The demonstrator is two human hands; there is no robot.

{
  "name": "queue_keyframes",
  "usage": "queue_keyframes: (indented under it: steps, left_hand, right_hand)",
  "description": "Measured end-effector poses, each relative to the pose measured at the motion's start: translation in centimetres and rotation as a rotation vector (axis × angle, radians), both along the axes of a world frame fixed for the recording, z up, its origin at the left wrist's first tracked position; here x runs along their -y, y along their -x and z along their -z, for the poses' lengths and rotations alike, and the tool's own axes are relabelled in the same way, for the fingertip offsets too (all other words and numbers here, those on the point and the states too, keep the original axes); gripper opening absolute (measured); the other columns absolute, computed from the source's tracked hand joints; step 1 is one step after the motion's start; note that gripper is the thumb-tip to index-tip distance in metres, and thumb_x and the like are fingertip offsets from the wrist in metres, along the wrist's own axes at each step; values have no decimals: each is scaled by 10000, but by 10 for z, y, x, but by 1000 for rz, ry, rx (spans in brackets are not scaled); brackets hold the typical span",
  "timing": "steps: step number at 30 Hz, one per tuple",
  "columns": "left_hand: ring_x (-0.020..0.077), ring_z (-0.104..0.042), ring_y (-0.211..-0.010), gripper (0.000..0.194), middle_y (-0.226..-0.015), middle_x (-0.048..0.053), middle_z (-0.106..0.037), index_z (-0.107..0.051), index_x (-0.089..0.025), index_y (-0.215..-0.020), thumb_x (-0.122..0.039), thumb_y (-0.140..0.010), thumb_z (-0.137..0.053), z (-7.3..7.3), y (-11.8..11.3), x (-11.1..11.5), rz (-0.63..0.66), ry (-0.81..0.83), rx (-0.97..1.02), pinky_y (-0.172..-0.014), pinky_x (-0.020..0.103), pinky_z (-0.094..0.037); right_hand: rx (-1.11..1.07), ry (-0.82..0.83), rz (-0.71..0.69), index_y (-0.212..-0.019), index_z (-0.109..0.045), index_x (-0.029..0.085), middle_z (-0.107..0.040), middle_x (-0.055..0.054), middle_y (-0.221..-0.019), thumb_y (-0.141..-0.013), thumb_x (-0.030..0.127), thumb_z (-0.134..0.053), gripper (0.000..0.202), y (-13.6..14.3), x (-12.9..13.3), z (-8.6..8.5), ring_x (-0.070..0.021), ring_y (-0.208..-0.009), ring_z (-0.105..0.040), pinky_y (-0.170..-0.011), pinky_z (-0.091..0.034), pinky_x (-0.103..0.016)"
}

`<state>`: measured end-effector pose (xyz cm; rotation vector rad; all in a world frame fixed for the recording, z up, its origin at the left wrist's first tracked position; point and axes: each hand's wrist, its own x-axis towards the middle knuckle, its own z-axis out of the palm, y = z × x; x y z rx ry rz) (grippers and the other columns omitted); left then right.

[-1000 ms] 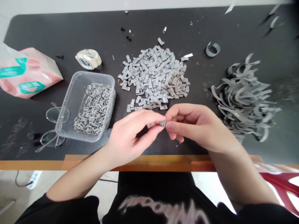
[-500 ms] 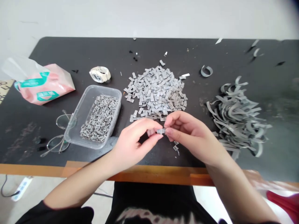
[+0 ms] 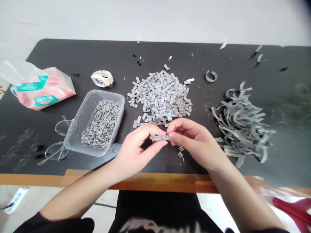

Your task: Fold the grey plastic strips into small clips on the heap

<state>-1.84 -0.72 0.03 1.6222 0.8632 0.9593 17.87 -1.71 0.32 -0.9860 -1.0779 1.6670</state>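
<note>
Between my two hands, just in front of the middle pile, is a short grey strap (image 3: 158, 138) with a small buckle (image 3: 165, 137) around it. My left hand (image 3: 137, 147) pinches the strap's left part between thumb and fingers. The right end sits in the pinch of my right hand (image 3: 195, 140), partly covered by the fingertips. Beyond them lies a heap of small folded grey strap pieces (image 3: 161, 94). To the left, a clear plastic tub (image 3: 85, 108) holds many loose grey buckles (image 3: 103, 121). Two stray buckles (image 3: 180, 152) lie below my right hand.
Loose grey straps (image 3: 243, 123) form a tangled heap on the right, with one curled strap (image 3: 211, 76) behind. Eyeglasses (image 3: 57, 151) rest against the tub's left side. A white watch (image 3: 102, 78) and a pink tissue pack (image 3: 46, 89) lie farther back. The table's front edge (image 3: 155, 181) is brown.
A longer stretch of strap now shows left of the buckle, between my hands. Both hands stay pinched close together. The whole view has shifted slightly.
</note>
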Motion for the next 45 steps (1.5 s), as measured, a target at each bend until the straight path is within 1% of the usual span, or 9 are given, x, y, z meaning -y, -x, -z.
queue_keyframes:
  steps: [3,5,8,11,14,20,35,41,45]
  left_hand:
    - [123,-694,-748,44,-751,-14,-687,-668,-180,-953,-172,-916,-691,-3,-1,-2,61,297,234,-728,254,-570]
    - [110,-667,-691,45,-674,-30,-662,-686,-177,-915,-208,-907,-718,-4,-1,-3,75,445,343,-672,225,-539]
    - [94,-634,-646,64,-672,-24,-680,-715,-173,-876,-221,-878,-758,-5,0,-3,94,567,418,-632,207,-508]
    - [89,-628,-626,60,-655,-33,-680,-734,-182,-883,-202,-853,-781,-4,-1,-3,118,605,446,-619,205,-510]
    - [79,-634,-622,63,-670,-31,-700,-738,-178,-872,-163,-837,-788,-6,-2,-1,109,568,409,-617,192,-523]
    - [116,-694,-687,76,-755,11,-748,-720,-158,-849,-130,-820,-784,-10,-3,1,58,435,284,-632,213,-562]
    - [106,-678,-692,55,-765,12,-729,-758,-172,-850,-131,-819,-776,-9,-3,1,57,294,195,-640,188,-566]
    - [111,-679,-731,63,-814,13,-725,-736,-181,-904,-137,-859,-742,-6,-1,1,84,99,84,-673,205,-557]
    - [136,-683,-786,59,-866,20,-721,-704,-186,-938,-166,-885,-718,-2,0,3,34,-19,-14,-731,256,-547]
  right_hand:
    - [-97,-75,-21,-989,-767,225,-712,5,-848,-989,208,-636,132,0,1,3,-91,-760,-653,-672,-495,-201]
    - [-152,-108,-60,-1012,-792,240,-747,2,-878,-959,148,-669,162,1,2,3,-97,-815,-682,-726,-528,-205]
    - [-202,-97,-83,-990,-818,249,-769,11,-860,-900,94,-732,199,3,0,2,-85,-790,-692,-769,-562,-206]
    - [-232,-90,-109,-971,-828,226,-781,-6,-826,-924,171,-726,124,1,-1,3,-80,-721,-689,-707,-564,-195]
    - [-238,-27,-149,-916,-822,196,-775,-21,-765,-920,220,-736,89,-2,-1,4,-80,-644,-674,-563,-519,-163]
    - [-164,192,-158,-815,-751,176,-725,23,-610,-822,111,-795,79,-5,4,-4,-42,-413,-536,-389,-424,-126]
    - [-21,225,-210,-762,-642,155,-638,46,-635,-767,96,-820,187,-6,5,-13,-35,-472,-519,-444,-431,-130]
    - [-6,229,-217,-764,-640,155,-578,60,-588,-793,146,-819,181,-7,4,-12,-41,-483,-481,-452,-392,-142]
    - [-37,153,-135,-761,-653,155,-577,58,-604,-829,172,-798,160,-3,3,-9,-51,-521,-493,-480,-400,-156]
